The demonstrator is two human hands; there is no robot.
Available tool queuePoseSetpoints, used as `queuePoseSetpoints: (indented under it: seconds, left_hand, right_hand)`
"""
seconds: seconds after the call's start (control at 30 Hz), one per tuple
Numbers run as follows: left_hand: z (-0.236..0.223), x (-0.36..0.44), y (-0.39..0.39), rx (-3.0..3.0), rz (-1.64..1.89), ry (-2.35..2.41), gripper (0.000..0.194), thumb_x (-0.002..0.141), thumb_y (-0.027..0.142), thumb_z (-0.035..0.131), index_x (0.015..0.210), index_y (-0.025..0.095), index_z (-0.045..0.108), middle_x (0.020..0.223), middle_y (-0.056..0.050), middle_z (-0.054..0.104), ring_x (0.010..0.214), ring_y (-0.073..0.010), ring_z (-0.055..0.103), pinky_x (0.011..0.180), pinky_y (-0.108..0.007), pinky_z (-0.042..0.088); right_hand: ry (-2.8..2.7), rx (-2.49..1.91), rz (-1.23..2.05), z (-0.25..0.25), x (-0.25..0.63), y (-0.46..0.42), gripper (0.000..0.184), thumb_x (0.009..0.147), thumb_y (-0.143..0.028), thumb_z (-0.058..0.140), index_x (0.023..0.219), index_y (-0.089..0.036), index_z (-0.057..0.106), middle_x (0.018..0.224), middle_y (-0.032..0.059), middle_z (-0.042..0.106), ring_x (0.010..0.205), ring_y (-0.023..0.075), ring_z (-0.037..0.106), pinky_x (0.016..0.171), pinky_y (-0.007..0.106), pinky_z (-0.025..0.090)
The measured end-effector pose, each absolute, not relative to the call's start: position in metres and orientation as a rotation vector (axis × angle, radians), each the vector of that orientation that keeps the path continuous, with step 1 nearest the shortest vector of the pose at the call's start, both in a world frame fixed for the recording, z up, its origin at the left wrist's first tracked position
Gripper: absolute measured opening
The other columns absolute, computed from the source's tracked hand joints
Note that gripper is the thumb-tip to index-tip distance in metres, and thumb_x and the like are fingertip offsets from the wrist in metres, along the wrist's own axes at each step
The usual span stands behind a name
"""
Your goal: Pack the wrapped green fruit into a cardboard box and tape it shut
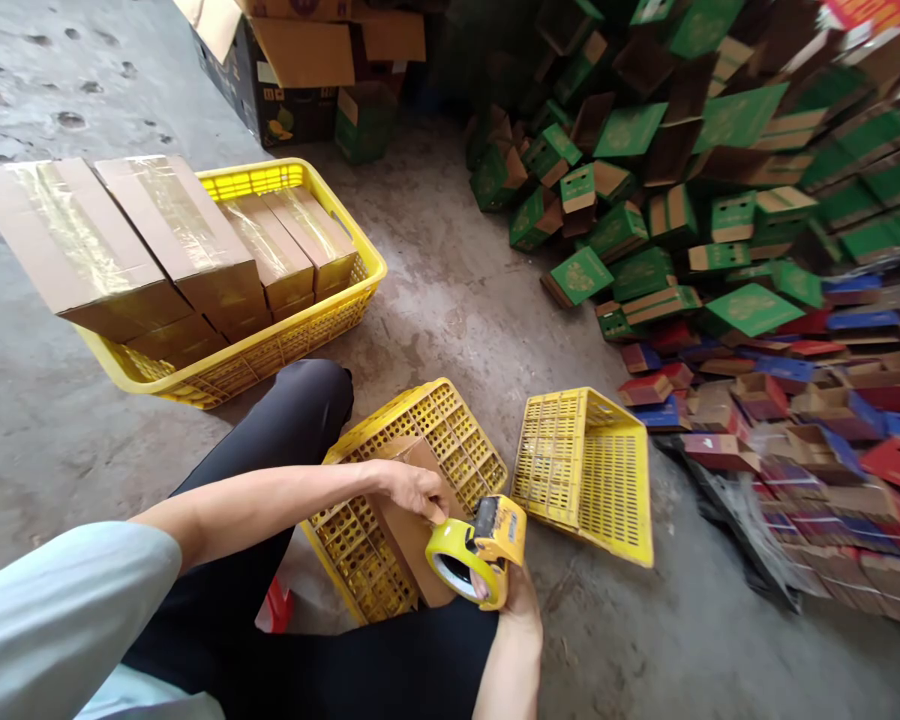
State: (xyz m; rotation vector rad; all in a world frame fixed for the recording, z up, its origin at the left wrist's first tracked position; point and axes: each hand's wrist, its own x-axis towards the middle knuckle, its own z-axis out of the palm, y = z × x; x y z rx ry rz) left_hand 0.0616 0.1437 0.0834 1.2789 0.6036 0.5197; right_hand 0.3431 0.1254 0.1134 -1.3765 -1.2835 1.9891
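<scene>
My right hand (522, 600) grips a yellow tape dispenser (511, 528) loaded with a roll of yellow tape (444, 545). At the roll's upper edge my left hand (414, 488) is closed, thumb and finger pinching the tape there. Both hands are above a narrow brown cardboard box (409, 535), partly hidden by my left hand and the roll. Under the box is a yellow plastic crate (461, 425), its perforated face up, between my legs.
A yellow basket (367, 270) at the left holds several taped cartons (187, 215). Another yellow crate (547, 460) lies tipped on the concrete floor to the right. Green boxes (637, 230) and red and blue boxes (795, 400) are heaped beyond. An open dark carton (292, 110) stands behind.
</scene>
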Motion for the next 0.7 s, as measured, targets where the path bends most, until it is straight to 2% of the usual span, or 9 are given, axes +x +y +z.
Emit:
queuePoseSetpoints:
  seconds: [0.23, 0.37, 0.53, 0.7]
  left_hand:
    - [0.076, 0.065, 0.143, 1.087, 0.566, 0.529, 0.028, 0.089, 0.042, 0.082, 0.084, 0.017, 0.069, 0.075, -0.001, 0.071, 0.069, -0.0136, 0.065, 0.068, -0.022, 0.05]
    - [0.071, 0.067, 0.145, 0.971, 0.548, 0.479, 0.039, 0.083, 0.048, 0.088, 0.09, 0.017, 0.065, 0.075, -0.002, 0.072, 0.067, -0.0159, 0.069, 0.068, -0.026, 0.055]
    - [0.077, 0.057, 0.155, 0.944, 0.529, 0.46, 0.044, 0.08, 0.041, 0.092, 0.103, 0.019, 0.061, 0.076, 0.002, 0.07, 0.066, -0.0154, 0.071, 0.066, -0.026, 0.056]
    - [0.088, 0.04, 0.164, 0.981, 0.596, 0.487, 0.038, 0.083, 0.035, 0.088, 0.107, 0.019, 0.063, 0.084, 0.003, 0.068, 0.068, -0.0126, 0.07, 0.07, -0.025, 0.056]
  right_hand:
    - [-1.269, -1.33, 2.025, 0.111, 0.349, 0.127, 0.078, 0.066, -0.095, 0.068, 0.091, -0.021, 0.079, 0.041, -0.0001, 0.058, 0.029, 0.0186, 0.048, 0.033, 0.031, 0.041]
    - [-1.249, -1.304, 2.067, 0.105, 0.356, 0.128, 0.071, 0.071, -0.09, 0.07, 0.089, -0.022, 0.079, 0.045, 0.0021, 0.061, 0.032, 0.0188, 0.05, 0.035, 0.032, 0.044]
    - [-1.235, -1.283, 2.139, 0.098, 0.365, 0.129, 0.072, 0.073, -0.091, 0.067, 0.088, -0.022, 0.079, 0.047, 0.0035, 0.062, 0.034, 0.0191, 0.052, 0.038, 0.033, 0.046]
    - [-1.301, -1.364, 2.119, 0.102, 0.361, 0.124, 0.069, 0.074, -0.088, 0.069, 0.09, -0.021, 0.076, 0.041, -0.0013, 0.055, 0.032, 0.016, 0.046, 0.034, 0.028, 0.037]
